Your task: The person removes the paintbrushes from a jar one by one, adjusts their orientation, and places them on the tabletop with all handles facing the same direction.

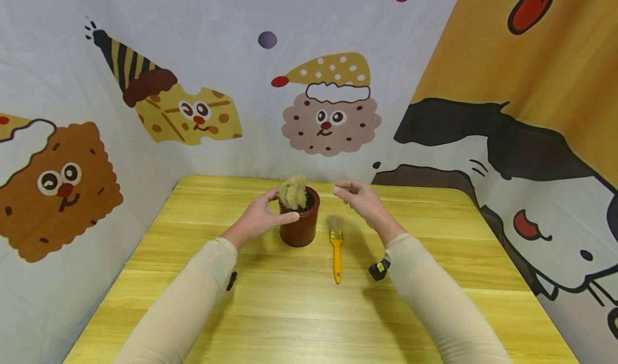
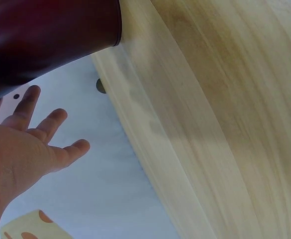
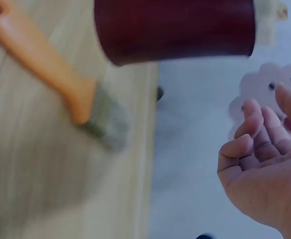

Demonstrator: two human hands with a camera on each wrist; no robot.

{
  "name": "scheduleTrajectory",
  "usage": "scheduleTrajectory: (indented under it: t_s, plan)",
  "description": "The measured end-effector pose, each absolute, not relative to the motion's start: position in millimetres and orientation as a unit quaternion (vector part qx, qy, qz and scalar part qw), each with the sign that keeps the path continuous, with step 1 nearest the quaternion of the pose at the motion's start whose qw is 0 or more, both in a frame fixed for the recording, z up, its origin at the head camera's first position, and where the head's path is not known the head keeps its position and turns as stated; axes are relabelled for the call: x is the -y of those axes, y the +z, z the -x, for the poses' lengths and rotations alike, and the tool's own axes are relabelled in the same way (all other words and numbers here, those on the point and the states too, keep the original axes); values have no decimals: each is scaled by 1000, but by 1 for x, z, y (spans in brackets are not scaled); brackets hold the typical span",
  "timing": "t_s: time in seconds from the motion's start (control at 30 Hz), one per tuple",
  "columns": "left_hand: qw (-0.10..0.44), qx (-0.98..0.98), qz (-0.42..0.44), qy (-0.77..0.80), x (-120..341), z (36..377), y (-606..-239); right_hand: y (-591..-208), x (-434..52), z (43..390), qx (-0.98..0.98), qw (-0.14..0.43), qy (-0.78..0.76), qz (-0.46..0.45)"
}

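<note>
A dark red cylindrical pot (image 1: 300, 231) stands upright at the back middle of the table, with a pale yellowish fuzzy tuft (image 1: 293, 193) sticking out of its top. My left hand (image 1: 259, 218) holds the pot at its left side, thumb across the front near the rim and index finger toward the back. In the left wrist view its other fingers (image 2: 49, 124) spread away from the pot (image 2: 50, 37). To the right of the pot my right hand (image 1: 363, 202) hovers with loosely bent fingers and nothing in them. Below it lies a paintbrush (image 1: 337, 256) with an orange-yellow handle.
A small black object with a yellow label (image 1: 379, 269) lies beside the right sleeve. Another small black item (image 1: 232, 281) shows partly from behind the left sleeve. The wooden table (image 1: 299, 321) meets a cartoon-printed cloth (image 1: 260, 160) at its back edge.
</note>
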State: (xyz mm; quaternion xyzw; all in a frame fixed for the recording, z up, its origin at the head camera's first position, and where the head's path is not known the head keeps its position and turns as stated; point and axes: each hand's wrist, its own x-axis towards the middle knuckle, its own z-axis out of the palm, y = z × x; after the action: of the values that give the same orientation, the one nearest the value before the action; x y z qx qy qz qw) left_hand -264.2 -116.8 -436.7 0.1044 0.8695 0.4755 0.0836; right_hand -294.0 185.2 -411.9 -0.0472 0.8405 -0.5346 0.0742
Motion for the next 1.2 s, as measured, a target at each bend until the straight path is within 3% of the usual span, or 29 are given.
scheduleTrajectory:
  t_s: [0.43, 1.2]
  plan:
    - [84, -861, -118, 487, 116, 263, -433, -382, -136, 271, -881, 27, -416, 222]
    - [80, -856, -125, 495, 117, 263, -436, -389, -107, 270, -926, -5, -311, 213]
